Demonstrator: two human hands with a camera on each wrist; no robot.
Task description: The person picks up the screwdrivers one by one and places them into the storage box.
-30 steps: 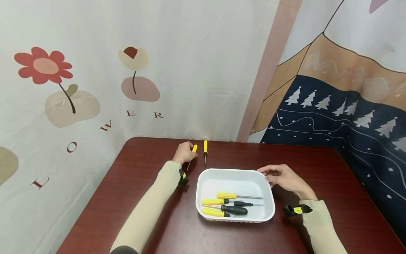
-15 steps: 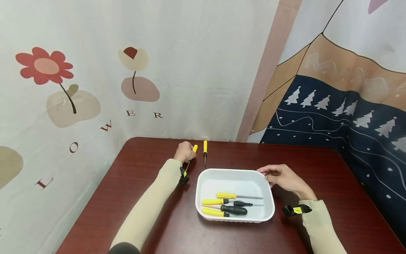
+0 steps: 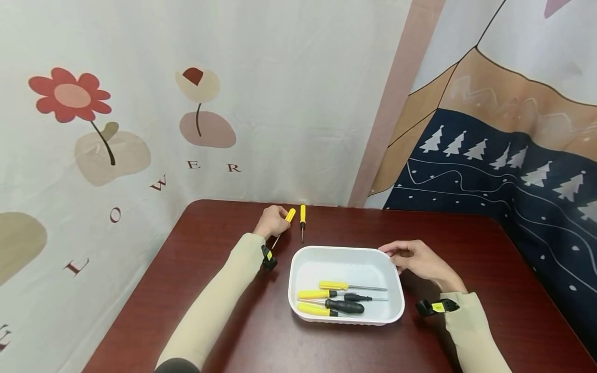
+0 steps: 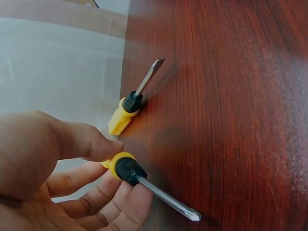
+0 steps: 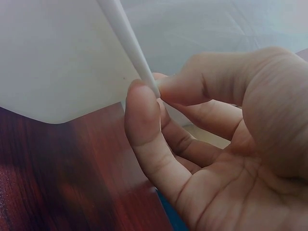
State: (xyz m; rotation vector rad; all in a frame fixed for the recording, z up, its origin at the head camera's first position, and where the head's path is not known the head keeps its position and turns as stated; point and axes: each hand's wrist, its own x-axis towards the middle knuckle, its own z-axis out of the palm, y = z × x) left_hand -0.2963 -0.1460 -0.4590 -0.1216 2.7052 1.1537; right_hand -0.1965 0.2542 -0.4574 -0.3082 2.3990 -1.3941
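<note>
My left hand (image 3: 272, 221) pinches a yellow-handled screwdriver (image 4: 130, 169) between thumb and fingers, close over the table near its far edge. The black collar and bare shank point back toward me; part of the handle is hidden by the fingers. Just right of it, a second yellow screwdriver (image 3: 302, 217) lies on the table, its tip toward me. At the far right corner of a white plastic tray (image 3: 345, 254), my right hand (image 3: 422, 263) pinches the rim between thumb and finger. The tray stands upright on the table.
Inside the tray lie several screwdrivers, among them a clear-yellow one (image 3: 333, 285) and a black-handled one (image 3: 345, 306). The dark red wooden table (image 3: 224, 331) ends at a printed curtain (image 3: 298, 103) behind. Black cameras are strapped to both wrists.
The screwdriver in my left hand has tilted slightly, its handle end swinging a little right and up. My right hand stays on the tray rim; the tray has not moved.
</note>
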